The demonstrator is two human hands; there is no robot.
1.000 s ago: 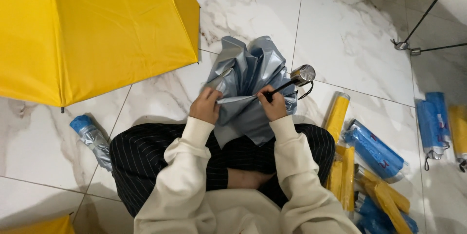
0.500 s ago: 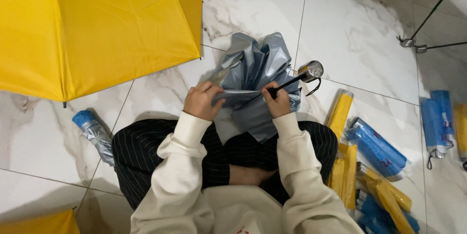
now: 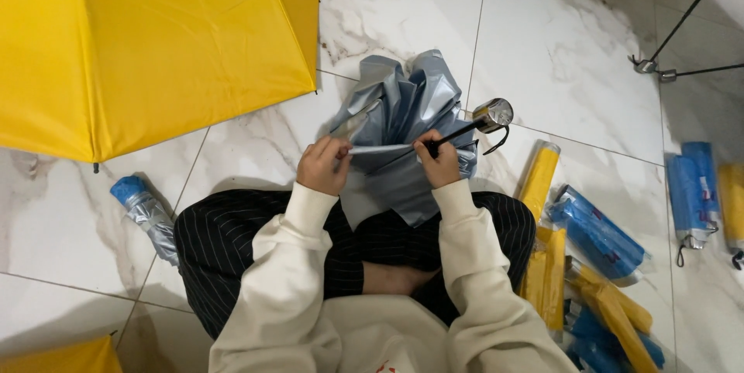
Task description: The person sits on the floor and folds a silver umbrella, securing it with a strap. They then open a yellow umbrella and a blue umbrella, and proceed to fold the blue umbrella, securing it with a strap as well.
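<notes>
person seated cross-legged on the marble floor (image 3: 589, 40), head view looking down. a collapsed grey umbrella (image 3: 411, 121) lies across the lap and shins, canopy bunched and fanned away from the body, which keeps the loose fabric in reach of both hands. left hand (image 3: 322, 165) has its fingers closed, pinching a fold edge of the grey canopy and drawing it taut sideways. right hand (image 3: 438, 160) has its fingers closed around the dark shaft near the fabric, steadying it; the shaft runs out to the right and ends in a round handle (image 3: 494, 113) with a wrist loop, raised off the floor. an open yellow umbrella (image 3: 147, 40) sits at upper left, apart from the hands. a folded blue-and-grey umbrella (image 3: 143, 214) lies by the left knee; a pile of sleeved yellow and blue umbrellas (image 3: 577, 257) lies just beside the right knee. versus half a second ago: hands hold much the same grips and the canopy folds look nearly unchanged.
</notes>
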